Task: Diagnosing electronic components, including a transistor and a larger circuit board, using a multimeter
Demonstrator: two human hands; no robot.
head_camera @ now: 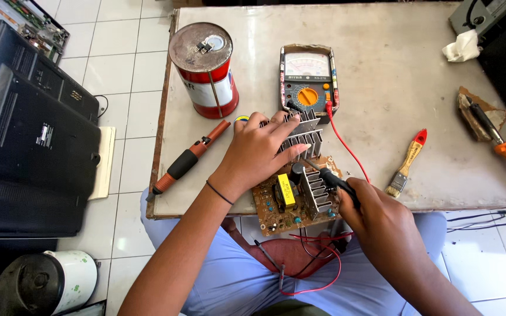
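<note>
Circuit board (291, 199) is pinned flat by splayed left hand (259, 152) on heatsink (303, 134); black probe (338, 181) is pinched in right hand (376, 216); tip should be kept steady.

My left hand (262, 149) rests on the finned heatsink (306, 136) of a brown circuit board (282, 202) that lies at the near edge of the table (382, 88). My right hand (379, 219) pinches a black probe (335, 178), its tip against the board's second heatsink. An analog multimeter (307, 76) lies just beyond the board, its red lead trailing toward me. A rusty can (205, 69) stands to the left, a desoldering pump (185, 159) near it, and a paintbrush (408, 162) lies to the right.
</note>
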